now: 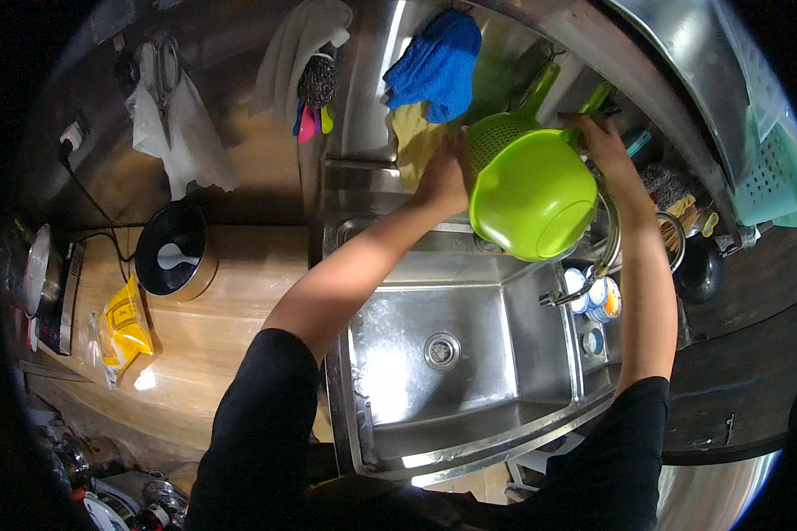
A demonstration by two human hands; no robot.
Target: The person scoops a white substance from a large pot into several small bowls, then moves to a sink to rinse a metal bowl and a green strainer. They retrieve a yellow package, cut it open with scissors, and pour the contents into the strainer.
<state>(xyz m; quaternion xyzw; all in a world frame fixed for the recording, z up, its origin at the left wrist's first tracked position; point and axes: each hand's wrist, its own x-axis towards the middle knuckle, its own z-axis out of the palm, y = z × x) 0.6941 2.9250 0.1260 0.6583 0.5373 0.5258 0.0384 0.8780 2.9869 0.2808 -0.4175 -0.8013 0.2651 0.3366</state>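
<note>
In front of the back wall, above the sink, a glossy light-green plastic bowl (538, 199) is tilted with its underside towards me. A green perforated plastic colander (495, 141) shows behind it on the left, partly covered by it. My left hand (446, 174) grips the left edge of the pair, its fingertips hidden. At the upper right, my right hand (598, 139) holds the bowl by its rim near a green handle (595, 99). A second green handle (543, 85) rises behind the colander. Below lies the stainless steel sink (438, 302) with a round drain strainer (442, 351).
A curved metal faucet (561, 297) reaches over the sink's right side, near stacked patterned bowls (598, 295). On the wooden counter (239, 292) at left stand a dark pot (166, 265) with a white spoon and a yellow packet (125, 328). A blue cloth (438, 63) hangs behind.
</note>
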